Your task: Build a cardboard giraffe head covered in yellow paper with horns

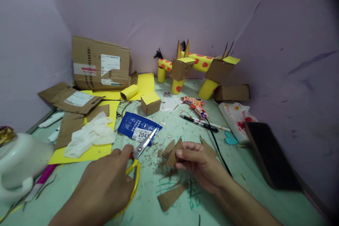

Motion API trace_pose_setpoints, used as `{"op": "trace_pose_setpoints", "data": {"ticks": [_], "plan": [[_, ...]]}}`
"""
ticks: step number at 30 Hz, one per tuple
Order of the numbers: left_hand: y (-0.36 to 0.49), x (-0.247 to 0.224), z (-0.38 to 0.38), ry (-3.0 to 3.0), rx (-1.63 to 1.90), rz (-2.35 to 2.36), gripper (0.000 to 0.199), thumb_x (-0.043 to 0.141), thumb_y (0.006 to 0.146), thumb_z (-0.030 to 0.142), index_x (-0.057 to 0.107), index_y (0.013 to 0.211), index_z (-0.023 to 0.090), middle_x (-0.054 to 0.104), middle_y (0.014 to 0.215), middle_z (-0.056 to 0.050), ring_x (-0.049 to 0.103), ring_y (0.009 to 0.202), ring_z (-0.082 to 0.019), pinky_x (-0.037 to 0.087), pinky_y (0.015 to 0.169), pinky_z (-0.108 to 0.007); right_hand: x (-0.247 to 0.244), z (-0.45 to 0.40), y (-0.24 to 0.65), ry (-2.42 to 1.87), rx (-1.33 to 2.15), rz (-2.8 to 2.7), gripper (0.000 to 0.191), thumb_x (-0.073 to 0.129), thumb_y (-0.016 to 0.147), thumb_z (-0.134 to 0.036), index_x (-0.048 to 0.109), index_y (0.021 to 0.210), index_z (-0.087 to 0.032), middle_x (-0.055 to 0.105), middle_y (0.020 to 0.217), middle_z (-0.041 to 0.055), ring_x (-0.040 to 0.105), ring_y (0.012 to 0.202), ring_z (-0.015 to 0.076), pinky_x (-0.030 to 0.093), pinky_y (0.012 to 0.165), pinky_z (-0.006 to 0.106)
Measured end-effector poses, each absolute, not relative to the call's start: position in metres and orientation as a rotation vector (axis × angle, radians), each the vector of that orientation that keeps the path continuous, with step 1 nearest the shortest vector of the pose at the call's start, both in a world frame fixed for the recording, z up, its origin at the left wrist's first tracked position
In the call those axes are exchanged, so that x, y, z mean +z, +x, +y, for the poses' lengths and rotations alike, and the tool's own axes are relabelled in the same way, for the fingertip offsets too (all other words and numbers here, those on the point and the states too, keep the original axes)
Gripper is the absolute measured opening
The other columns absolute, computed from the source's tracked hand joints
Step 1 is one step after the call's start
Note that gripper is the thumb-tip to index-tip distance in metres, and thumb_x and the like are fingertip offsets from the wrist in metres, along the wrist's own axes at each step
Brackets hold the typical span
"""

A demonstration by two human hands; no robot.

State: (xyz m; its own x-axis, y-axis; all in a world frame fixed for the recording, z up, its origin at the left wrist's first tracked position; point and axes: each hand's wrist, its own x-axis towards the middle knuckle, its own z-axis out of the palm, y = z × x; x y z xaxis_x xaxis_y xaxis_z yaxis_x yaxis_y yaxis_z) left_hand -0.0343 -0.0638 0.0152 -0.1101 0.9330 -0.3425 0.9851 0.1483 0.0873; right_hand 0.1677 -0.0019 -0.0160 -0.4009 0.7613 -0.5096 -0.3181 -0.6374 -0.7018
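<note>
My left hand [106,180] is at the yellow-handled scissors [143,144], its fingers curled over their handles. The blades point away to the upper right, over the edge of a blue packet [136,127]. Pinched between the thumb and fingers of my right hand [197,162] is a small pointed cardboard piece [173,156], partly hidden by the fingers. Around it lie other cardboard offcuts [172,196] and brown crumbs on the green tabletop. A small cardboard box with a yellow top [150,104] stands farther back.
Two yellow, red-spotted cardboard animals [182,69] stand at the back. A glue gun [196,106] with a black cord and pens [203,123] lie mid-table. At right are a tissue pack [227,116] and a phone [271,155]; at left, a white teapot [23,159] and crumpled tissue [88,136].
</note>
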Motion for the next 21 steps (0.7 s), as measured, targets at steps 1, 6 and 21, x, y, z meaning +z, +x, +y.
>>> {"op": "trace_pose_setpoints", "data": {"ticks": [1,6,21], "plan": [[-0.036,0.018,-0.064,1.817,-0.147,2.128,0.036,0.044,0.066,0.019,0.052,0.101,0.022,0.064,0.084,-0.008,0.062,0.076,-0.030,0.044,0.063,-0.038,-0.016,-0.002,0.168,-1.125,2.067,-0.674,0.021,0.082,0.046,-0.017,0.070,0.061,-0.009,0.064,0.057,0.0002,0.058,0.048,0.0069,0.050,0.048,0.016],[-0.041,0.025,-0.063,1.519,0.545,2.252,0.030,0.051,0.068,0.034,0.049,0.096,0.024,0.061,0.068,0.002,0.059,0.060,-0.018,0.043,0.054,-0.026,-0.015,-0.004,0.167,-1.121,1.999,-0.716,0.022,0.083,0.046,-0.020,0.068,0.058,-0.010,0.061,0.055,-0.0011,0.055,0.048,0.0063,0.050,0.050,0.018],[0.000,-0.008,-0.083,1.889,0.794,1.966,0.039,0.036,0.072,0.020,0.052,0.108,0.021,0.067,0.105,-0.007,0.065,0.091,-0.021,0.052,0.075,-0.029,-0.019,-0.008,0.166,-1.041,1.913,-0.861,0.021,0.080,0.052,-0.026,0.069,0.061,-0.012,0.064,0.056,0.0018,0.055,0.047,0.0090,0.045,0.050,0.020]]}}
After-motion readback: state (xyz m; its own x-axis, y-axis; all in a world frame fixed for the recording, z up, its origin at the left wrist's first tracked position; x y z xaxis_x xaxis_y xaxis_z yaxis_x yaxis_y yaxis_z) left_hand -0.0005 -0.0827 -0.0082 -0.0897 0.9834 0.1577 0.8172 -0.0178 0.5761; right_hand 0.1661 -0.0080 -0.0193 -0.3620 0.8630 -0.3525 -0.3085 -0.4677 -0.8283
